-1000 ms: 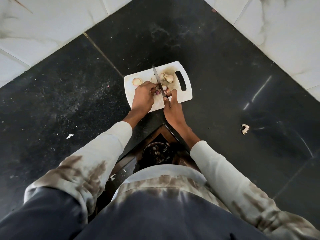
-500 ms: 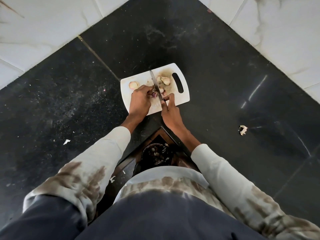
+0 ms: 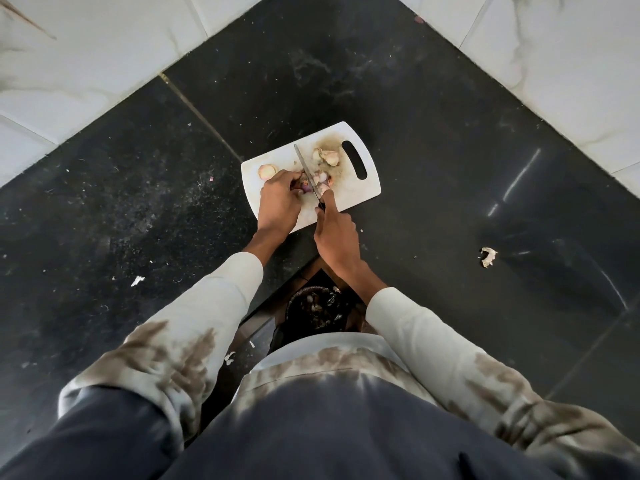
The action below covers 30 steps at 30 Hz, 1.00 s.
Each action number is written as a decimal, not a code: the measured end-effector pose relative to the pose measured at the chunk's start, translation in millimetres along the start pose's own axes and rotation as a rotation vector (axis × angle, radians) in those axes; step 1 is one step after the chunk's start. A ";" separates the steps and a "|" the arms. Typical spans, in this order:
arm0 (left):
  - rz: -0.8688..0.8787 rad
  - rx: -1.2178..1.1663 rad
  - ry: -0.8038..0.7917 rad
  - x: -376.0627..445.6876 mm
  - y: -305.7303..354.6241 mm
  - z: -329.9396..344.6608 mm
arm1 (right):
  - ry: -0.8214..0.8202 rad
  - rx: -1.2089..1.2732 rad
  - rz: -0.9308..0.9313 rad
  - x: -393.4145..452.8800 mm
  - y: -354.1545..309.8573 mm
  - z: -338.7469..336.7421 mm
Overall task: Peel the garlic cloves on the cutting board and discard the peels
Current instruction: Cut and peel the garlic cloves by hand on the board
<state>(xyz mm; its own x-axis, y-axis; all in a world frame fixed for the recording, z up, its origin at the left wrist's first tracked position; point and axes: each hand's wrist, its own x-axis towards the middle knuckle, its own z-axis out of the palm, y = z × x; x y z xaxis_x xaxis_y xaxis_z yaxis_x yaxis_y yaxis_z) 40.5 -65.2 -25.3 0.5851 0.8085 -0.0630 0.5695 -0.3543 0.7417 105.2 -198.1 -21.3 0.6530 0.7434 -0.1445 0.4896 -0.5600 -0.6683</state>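
A white cutting board with a handle slot lies on the black stone counter. My left hand pins a purplish garlic clove on the board. My right hand grips a knife by its handle, the blade pointing away across the clove. A single clove lies at the board's left end. Two more cloves sit near the handle slot, and loose pieces rest right of the blade.
A garlic peel lies on the counter to the right; small scraps lie at left. Below the counter edge, between my arms, is a dark bin holding peels. White marble tiles border the counter at the back.
The hands, knife and clove stay in nearly the same pose on the board. The view has shifted slightly, so the board sits a little lower and further left in the frame.
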 end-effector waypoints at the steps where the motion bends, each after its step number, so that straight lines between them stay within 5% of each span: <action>1: 0.001 -0.001 -0.005 -0.2 0.9 -0.2 | -0.001 0.011 -0.002 -0.2 0.7 -0.3; 19: -0.028 0.467 0.020 6.1 35.1 3.4 | -0.001 0.649 0.190 17.7 29.5 -39.8; 26: -0.259 0.397 0.070 10.4 43.8 2.0 | -0.013 0.631 0.177 7.2 32.7 -37.5; 30: -0.122 0.278 0.051 9.6 39.4 -11.7 | -0.010 0.617 0.187 5.0 35.3 -36.9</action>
<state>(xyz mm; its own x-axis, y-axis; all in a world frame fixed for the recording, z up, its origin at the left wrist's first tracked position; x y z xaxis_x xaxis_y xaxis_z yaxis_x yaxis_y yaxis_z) 61.8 -65.9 11.1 0.4765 0.8733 -0.1017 0.7743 -0.3621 0.5190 147.1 -227.7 -18.6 0.6885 0.6585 -0.3040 -0.0559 -0.3698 -0.9274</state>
